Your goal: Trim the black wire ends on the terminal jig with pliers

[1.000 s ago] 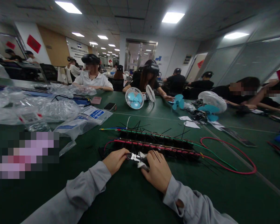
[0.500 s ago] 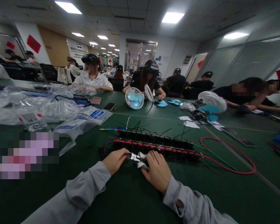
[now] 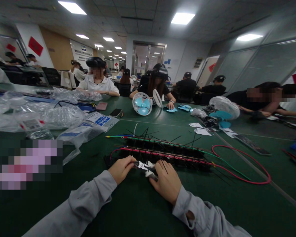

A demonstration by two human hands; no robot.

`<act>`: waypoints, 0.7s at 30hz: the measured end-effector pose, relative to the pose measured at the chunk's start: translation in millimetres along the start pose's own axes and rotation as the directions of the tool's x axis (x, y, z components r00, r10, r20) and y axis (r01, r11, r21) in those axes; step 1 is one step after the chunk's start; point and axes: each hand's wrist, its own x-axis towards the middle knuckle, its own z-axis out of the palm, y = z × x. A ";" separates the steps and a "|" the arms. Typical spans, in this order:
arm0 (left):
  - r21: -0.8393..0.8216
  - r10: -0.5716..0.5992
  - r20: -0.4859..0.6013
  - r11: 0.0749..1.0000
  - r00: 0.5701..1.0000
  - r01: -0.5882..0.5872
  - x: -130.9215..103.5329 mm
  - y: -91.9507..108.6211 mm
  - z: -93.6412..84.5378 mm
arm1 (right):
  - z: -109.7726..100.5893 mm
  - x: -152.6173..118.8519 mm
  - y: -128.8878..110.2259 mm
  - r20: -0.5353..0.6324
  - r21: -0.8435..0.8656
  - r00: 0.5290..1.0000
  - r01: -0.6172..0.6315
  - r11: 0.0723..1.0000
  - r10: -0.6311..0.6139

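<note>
Head view, right hand point(image 3: 167, 181): I hold pliers point(image 3: 141, 166)
Left hand point(image 3: 122, 169): pinched; on what, I can't tell
Cable bundle point(image 3: 162, 153): just beyond

Left hand point(image 3: 123, 169) and right hand point(image 3: 168, 181): bare, five-fingered. Garment: long-sleeved, plain grey. Left sleeve point(image 3: 86, 200): loose cut; its edge sits at the wrist, behind the fingers; soft folds gather farther back. Right sleeve point(image 3: 212, 217): same grey, creased. Right cuff point(image 3: 180, 204): wide, located behind the fingers. Cuff slit point(image 3: 189, 215): small, rounded gap, farther from the fingers than the cuff's front edge.
</note>
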 end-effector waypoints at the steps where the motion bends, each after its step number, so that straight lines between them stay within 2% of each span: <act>1: 0.000 -0.001 -0.005 1.000 1.000 0.001 -0.2 1.3 -0.4 | -0.4 0.1 -0.2 0.006 0.002 1.000 -0.004 1.000 0.004; 7: -0.003 -0.003 -0.011 1.000 1.000 0.003 -0.3 6.6 -2.3 | -3.2 1.0 -0.8 0.024 0.026 1.000 -0.018 1.000 0.017; 17: 0.000 0.004 -0.014 1.000 1.000 -0.004 -0.4 4.4 -1.6 | -0.7 0.2 0.3 -0.016 0.006 1.000 0.012 1.000 -0.012; 21: 0.002 0.077 -0.051 0.997 0.996 -0.077 2.2 2.3 -1.6 | -0.9 0.0 0.7 -0.019 0.006 1.000 0.018 1.000 -0.018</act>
